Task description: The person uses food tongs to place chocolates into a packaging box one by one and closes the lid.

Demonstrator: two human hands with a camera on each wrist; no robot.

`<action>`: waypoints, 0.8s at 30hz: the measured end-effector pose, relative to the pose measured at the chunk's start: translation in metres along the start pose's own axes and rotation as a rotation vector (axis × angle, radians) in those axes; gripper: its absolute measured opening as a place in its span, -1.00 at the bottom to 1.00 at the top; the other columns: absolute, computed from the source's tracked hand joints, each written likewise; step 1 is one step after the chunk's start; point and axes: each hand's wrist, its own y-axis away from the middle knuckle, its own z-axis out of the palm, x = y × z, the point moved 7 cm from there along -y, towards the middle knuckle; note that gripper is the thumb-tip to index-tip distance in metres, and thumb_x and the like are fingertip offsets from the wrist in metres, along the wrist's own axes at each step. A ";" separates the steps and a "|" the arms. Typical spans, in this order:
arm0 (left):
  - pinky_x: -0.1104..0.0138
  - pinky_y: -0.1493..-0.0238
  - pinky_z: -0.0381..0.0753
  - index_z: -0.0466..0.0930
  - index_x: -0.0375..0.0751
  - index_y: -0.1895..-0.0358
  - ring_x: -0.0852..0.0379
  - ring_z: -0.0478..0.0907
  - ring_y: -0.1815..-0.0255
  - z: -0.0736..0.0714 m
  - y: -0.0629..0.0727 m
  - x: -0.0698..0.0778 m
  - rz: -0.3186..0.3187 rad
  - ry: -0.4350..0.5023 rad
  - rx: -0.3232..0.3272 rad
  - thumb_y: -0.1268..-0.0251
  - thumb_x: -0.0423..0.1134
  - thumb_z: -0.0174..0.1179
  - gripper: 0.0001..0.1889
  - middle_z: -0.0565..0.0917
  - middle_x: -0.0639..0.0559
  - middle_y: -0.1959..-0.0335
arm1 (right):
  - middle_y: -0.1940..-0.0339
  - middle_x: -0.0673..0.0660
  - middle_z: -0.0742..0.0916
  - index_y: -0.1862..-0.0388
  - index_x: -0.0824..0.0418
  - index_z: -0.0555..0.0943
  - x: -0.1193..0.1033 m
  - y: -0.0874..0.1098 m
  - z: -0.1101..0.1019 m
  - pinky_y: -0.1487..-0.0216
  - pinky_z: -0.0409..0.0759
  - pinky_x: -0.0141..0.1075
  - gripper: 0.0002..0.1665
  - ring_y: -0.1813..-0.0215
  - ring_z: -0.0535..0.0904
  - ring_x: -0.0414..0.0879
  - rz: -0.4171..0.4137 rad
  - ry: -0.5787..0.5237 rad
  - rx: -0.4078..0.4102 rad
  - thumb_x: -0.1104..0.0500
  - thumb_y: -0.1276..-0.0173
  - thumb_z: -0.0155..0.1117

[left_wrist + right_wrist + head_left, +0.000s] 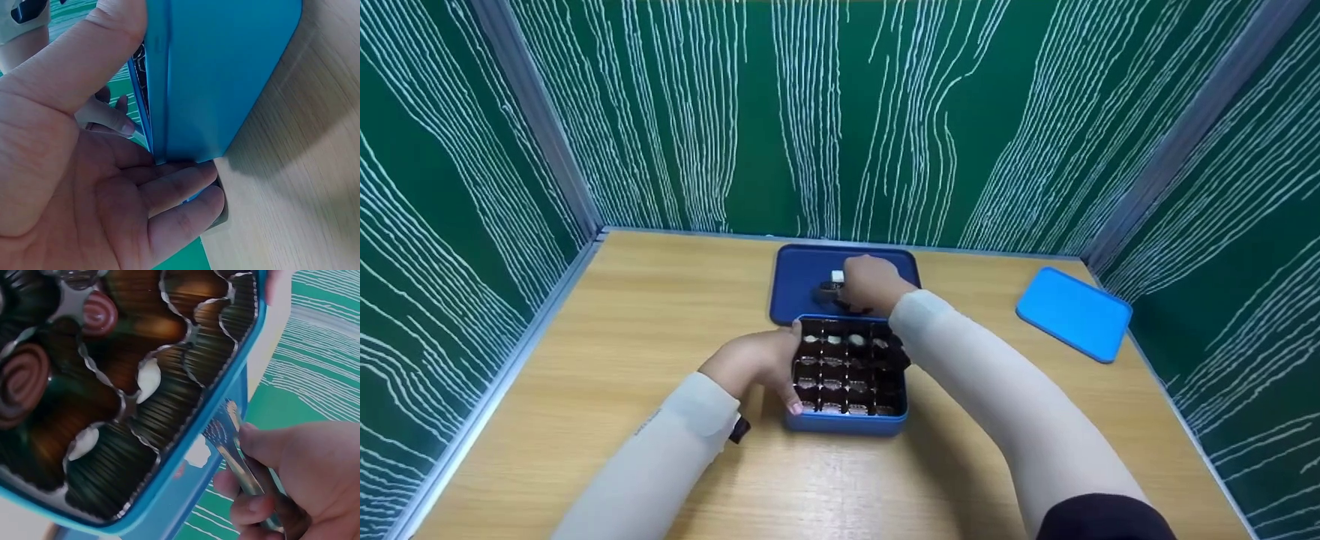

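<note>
A blue box (846,426) with a dark brown compartment insert (831,373) sits on the table. My left hand (757,360) grips its left side, the thumb on the rim in the left wrist view. Over the dark blue tray (795,274) behind the box, my right hand (874,283) holds metal tongs (239,467). A small white piece (198,453) lies on the tray near the tong tips; whether they touch is unclear. Brown swirled chocolates (25,379) and white pieces (149,379) lie in some compartments. My right sleeve hides part of the box's right side.
A bright blue rectangular lid or tray (1076,313) lies at the right of the wooden table (675,292). Green panels (750,150) with white wavy lines stand behind and at both sides. The dark tray lies close against the box's back edge.
</note>
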 end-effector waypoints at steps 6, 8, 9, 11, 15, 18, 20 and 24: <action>-0.12 -0.93 0.12 -0.38 -0.30 -0.89 -0.31 0.07 -0.91 0.001 -0.001 -0.001 -0.014 -0.004 -0.009 0.19 0.09 0.87 0.75 -0.07 -0.30 -0.92 | 0.24 0.07 0.85 0.13 0.15 0.85 -0.002 0.009 -0.006 0.16 0.78 -0.18 -0.88 0.26 0.75 -0.02 -0.057 0.064 -0.052 0.14 -0.58 0.45; -0.14 -0.92 0.12 -0.38 -0.29 -0.89 -0.32 0.08 -0.91 0.000 -0.001 0.000 -0.017 -0.002 -0.012 0.19 0.09 0.87 0.76 -0.07 -0.29 -0.93 | 0.21 0.08 0.89 0.08 0.18 0.88 -0.001 0.011 -0.007 0.12 0.79 -0.17 -0.82 0.26 0.77 -0.03 -0.059 0.065 -0.065 0.12 -0.61 0.43; -0.14 -0.92 0.13 -0.38 -0.29 -0.89 -0.32 0.08 -0.91 0.000 0.000 0.000 -0.018 -0.002 -0.012 0.19 0.09 0.87 0.76 -0.07 -0.29 -0.93 | 0.21 0.09 0.90 0.06 0.18 0.89 -0.001 0.012 -0.007 0.12 0.80 -0.16 -0.80 0.26 0.78 -0.03 -0.060 0.065 -0.067 0.10 -0.63 0.42; -0.15 -0.92 0.13 -0.39 -0.28 -0.89 -0.32 0.09 -0.90 0.000 0.000 0.000 -0.022 -0.002 -0.013 0.19 0.09 0.87 0.76 -0.08 -0.28 -0.93 | 0.21 0.08 0.90 0.07 0.18 0.89 0.000 0.012 -0.008 0.11 0.80 -0.15 -0.77 0.27 0.77 -0.04 -0.066 0.076 -0.062 0.07 -0.66 0.42; -0.15 -0.92 0.14 -0.38 -0.27 -0.89 -0.32 0.09 -0.90 0.000 0.001 0.000 -0.024 -0.007 -0.011 0.19 0.11 0.86 0.75 -0.07 -0.28 -0.93 | 0.28 0.05 0.88 0.10 0.20 0.90 0.000 0.011 -0.007 0.10 0.78 -0.13 -0.72 0.28 0.75 -0.04 -0.082 0.089 -0.049 0.03 -0.67 0.41; -0.16 -0.92 0.13 -0.39 -0.27 -0.89 -0.32 0.08 -0.91 0.000 0.001 0.000 -0.021 -0.006 -0.012 0.18 0.10 0.86 0.75 -0.06 -0.27 -0.93 | 0.32 0.03 0.87 0.11 0.20 0.91 0.000 0.010 -0.006 0.10 0.77 -0.13 -0.72 0.29 0.74 -0.04 -0.081 0.094 -0.046 0.03 -0.65 0.43; -0.15 -0.92 0.13 -0.39 -0.27 -0.89 -0.31 0.07 -0.91 0.000 0.001 -0.001 -0.018 -0.006 -0.011 0.18 0.10 0.87 0.75 -0.06 -0.27 -0.93 | 0.33 0.02 0.87 0.12 0.20 0.92 0.000 0.010 -0.006 0.14 0.76 -0.14 -0.72 0.30 0.73 -0.05 -0.081 0.104 -0.048 0.03 -0.66 0.43; -0.13 -0.93 0.12 -0.38 -0.29 -0.89 -0.29 0.07 -0.91 0.001 -0.001 -0.001 -0.010 -0.007 -0.005 0.17 0.09 0.87 0.75 -0.04 -0.28 -0.93 | 0.31 0.04 0.88 0.13 0.20 0.93 -0.001 0.010 -0.005 0.23 0.71 -0.17 -0.70 0.34 0.70 -0.06 -0.084 0.119 -0.053 0.04 -0.69 0.41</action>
